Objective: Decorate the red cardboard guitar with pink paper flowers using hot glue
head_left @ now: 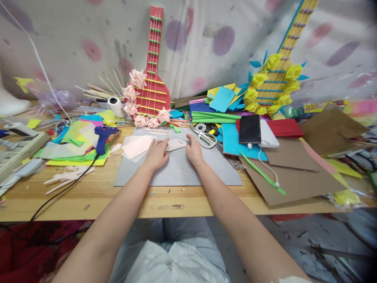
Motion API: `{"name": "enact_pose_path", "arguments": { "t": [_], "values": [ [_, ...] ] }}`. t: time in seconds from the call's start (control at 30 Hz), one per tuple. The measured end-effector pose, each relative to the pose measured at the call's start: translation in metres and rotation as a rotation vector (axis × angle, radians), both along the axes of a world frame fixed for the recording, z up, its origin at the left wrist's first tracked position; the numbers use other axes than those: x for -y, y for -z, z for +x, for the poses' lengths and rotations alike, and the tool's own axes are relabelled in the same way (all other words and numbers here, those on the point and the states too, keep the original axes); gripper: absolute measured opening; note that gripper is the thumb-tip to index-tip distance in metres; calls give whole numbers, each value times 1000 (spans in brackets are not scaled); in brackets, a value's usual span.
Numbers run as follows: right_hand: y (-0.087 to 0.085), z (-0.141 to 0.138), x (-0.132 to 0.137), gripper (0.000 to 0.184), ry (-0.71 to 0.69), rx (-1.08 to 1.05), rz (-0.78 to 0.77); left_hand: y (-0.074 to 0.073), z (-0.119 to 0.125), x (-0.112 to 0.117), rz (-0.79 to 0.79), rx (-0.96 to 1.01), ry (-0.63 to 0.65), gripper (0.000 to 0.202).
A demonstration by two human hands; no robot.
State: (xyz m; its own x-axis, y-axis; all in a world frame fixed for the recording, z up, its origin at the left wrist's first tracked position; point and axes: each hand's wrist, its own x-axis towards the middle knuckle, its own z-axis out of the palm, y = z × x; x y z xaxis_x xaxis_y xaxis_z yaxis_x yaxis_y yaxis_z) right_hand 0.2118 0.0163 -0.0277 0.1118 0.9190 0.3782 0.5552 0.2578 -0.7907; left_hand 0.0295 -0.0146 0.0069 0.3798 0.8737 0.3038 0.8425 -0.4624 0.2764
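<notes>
A folded pale pink paper piece (176, 144) lies on the grey cutting mat (179, 175), between my two hands. My left hand (158, 154) rests flat over its left end, fingers stretched out and fairly close together. At the paper's right end, my right hand (194, 150) stands on its side with curled fingers closed on the edge; the fingertips are partly hidden. Flat sheets of pale pink paper (136, 147) lie left of my left hand. White-handled scissors (207, 140) are just beyond my right hand.
A blue glue gun (101, 138) sits on coloured paper at left, its cord crossing the table edge. Behind stand a red paper guitar (153, 92) with pink flowers and a yellow one (269, 84). A phone (249, 129) and brown cardboard (282, 179) lie at right.
</notes>
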Motion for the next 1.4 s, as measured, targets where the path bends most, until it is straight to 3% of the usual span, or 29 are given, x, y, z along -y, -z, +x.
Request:
{"name": "enact_pose_path", "arguments": {
  "t": [0.2, 0.43, 0.7, 0.9, 1.03, 1.17, 1.4],
  "values": [
    [-2, 3, 0, 55, 11, 2, 13, -1, 0, -1, 82, 73, -22, 64],
    [-9, 3, 6, 50, -34, 67, -23, 1, 0, -3, 11, 177, -134, 47],
    [-11, 4, 8, 51, -54, 150, -60, -3, 1, 1, 46, 127, -115, 51],
    [-11, 2, 8, 45, -59, 152, -6, 2, 6, 3, 115, 43, 89, 44],
    [-15, 6, 5, 23, 35, 0, 24, 6, 7, 1, 88, -3, 147, 32],
    [-20, 17, 5, 19, 205, -160, -17, 5, 7, 3, 57, 43, 99, 34],
    [-25, 28, 7, 18, 281, -51, 140, 0, 11, -9, 28, 206, -67, 34]
  ]
}}
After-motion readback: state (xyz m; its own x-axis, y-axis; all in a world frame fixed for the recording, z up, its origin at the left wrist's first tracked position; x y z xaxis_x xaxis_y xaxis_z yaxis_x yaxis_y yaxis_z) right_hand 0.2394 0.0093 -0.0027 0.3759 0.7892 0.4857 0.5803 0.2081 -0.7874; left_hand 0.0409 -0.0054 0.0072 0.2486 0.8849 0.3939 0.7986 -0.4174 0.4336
